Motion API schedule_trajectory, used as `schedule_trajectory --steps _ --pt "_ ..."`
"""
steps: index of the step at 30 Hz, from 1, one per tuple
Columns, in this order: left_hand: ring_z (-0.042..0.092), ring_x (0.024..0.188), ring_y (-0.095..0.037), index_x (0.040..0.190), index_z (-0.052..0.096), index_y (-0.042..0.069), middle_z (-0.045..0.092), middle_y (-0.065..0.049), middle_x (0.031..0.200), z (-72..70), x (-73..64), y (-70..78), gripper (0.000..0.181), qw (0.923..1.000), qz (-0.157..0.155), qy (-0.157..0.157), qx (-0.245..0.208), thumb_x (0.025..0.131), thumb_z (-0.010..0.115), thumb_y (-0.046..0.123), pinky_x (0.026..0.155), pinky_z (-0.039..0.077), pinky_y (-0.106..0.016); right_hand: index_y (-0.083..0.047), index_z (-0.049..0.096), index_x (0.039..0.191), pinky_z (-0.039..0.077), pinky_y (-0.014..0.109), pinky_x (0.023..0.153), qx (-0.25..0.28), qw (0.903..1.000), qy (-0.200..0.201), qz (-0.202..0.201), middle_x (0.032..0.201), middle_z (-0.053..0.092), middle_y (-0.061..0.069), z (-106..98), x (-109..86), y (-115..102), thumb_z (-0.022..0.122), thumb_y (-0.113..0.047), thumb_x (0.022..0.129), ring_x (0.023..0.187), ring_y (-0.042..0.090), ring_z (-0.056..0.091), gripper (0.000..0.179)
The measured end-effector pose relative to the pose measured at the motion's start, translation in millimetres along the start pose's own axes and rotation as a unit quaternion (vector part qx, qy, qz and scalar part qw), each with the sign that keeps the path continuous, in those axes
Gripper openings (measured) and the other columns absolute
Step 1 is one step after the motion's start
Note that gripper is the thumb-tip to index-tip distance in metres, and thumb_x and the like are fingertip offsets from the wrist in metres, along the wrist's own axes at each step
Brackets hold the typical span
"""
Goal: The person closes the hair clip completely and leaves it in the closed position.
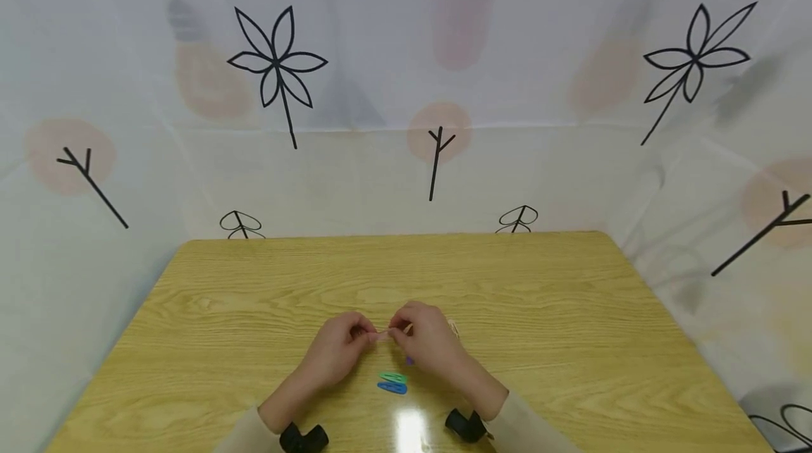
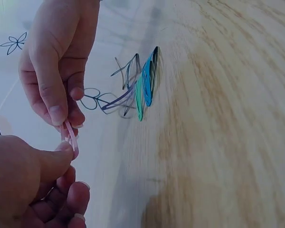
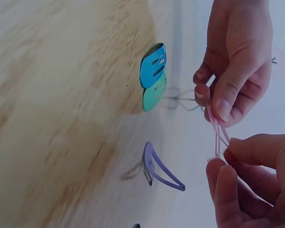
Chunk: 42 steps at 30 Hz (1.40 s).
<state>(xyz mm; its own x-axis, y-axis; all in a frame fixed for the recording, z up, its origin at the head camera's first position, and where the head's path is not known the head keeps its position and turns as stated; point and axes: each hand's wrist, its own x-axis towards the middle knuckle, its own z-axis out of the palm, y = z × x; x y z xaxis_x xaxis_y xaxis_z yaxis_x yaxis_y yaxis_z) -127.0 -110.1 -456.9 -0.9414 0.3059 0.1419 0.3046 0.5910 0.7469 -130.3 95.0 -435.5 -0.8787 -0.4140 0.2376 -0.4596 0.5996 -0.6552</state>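
Observation:
My left hand [image 1: 336,347] and right hand [image 1: 430,339] meet over the table, fingertips close together. Between them is a pink snap hair clip [image 3: 217,137], each hand pinching one end with thumb and fingers. Its thin arms stand apart in the right wrist view. The left wrist view shows the pink clip [image 2: 72,135] with the right hand [image 2: 61,52] above and the left hand [image 2: 33,180] below. A purple hair clip [image 3: 164,168] lies near the right hand with its arms spread. Closer to my body, a green hair clip [image 1: 393,377] lies beside a blue one [image 1: 392,388].
Beyond the right hand, a small pale object [image 1: 453,328] lies partly hidden. The wood-grain table [image 1: 254,277] reaches back to a white cloth backdrop [image 1: 368,178] with plant drawings. Black devices [image 1: 465,426] sit on both wrists.

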Motion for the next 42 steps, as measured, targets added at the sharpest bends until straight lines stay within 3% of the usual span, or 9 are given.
schedule_trajectory --steps 8,13,17,28,42 --pt "0.056 0.079 -0.011 0.098 0.066 0.019 0.061 0.009 0.086 1.2 2.1 1.8 0.004 0.9989 -0.004 0.003 -0.047 0.098 0.066 0.023 0.070 0.048 -0.028 -0.011 0.073 0.088 0.052 0.022 0.065 0.012 0.9989 0.045 0.005 0.090 0.063 -0.005 1.4 -0.2 0.7 0.074 -0.012 0.092 0.075 0.006 0.061 0.004" --pt "0.059 0.081 -0.009 0.101 0.069 0.019 0.063 0.011 0.087 2.1 2.3 3.5 0.011 0.9986 0.003 0.004 -0.053 0.098 0.066 0.029 0.073 0.049 -0.029 -0.010 0.072 0.087 0.053 0.022 0.067 0.022 0.9970 0.074 -0.006 0.090 0.064 -0.006 2.4 -0.4 1.3 0.074 -0.011 0.092 0.077 0.008 0.061 0.005" --pt "0.058 0.078 -0.008 0.097 0.071 0.018 0.063 0.011 0.083 3.0 1.9 3.6 0.010 0.9980 0.011 0.023 -0.058 0.097 0.068 0.027 0.069 0.049 -0.028 -0.011 0.073 0.088 0.053 0.023 0.068 0.034 0.9963 0.078 -0.009 0.090 0.064 -0.007 3.4 -1.2 2.8 0.073 -0.013 0.092 0.078 0.007 0.061 0.005" --pt "0.056 0.068 -0.010 0.087 0.076 0.016 0.066 0.010 0.076 1.4 3.9 7.2 0.007 0.9931 -0.009 0.079 -0.087 0.091 0.076 0.021 0.061 0.047 -0.025 -0.010 0.075 0.086 0.054 0.024 0.069 0.077 0.9944 0.071 -0.009 0.096 0.067 -0.005 0.8 -2.9 4.6 0.075 -0.011 0.090 0.081 0.009 0.062 0.004" --pt "0.056 0.067 -0.011 0.087 0.076 0.019 0.067 0.011 0.076 2.1 2.6 6.3 0.005 0.9925 0.010 0.054 -0.110 0.091 0.075 0.022 0.059 0.046 -0.025 -0.012 0.074 0.090 0.054 0.026 0.068 0.101 0.9922 0.073 -0.001 0.092 0.065 -0.009 -0.7 -5.4 7.8 0.072 -0.014 0.093 0.080 0.009 0.061 0.004"
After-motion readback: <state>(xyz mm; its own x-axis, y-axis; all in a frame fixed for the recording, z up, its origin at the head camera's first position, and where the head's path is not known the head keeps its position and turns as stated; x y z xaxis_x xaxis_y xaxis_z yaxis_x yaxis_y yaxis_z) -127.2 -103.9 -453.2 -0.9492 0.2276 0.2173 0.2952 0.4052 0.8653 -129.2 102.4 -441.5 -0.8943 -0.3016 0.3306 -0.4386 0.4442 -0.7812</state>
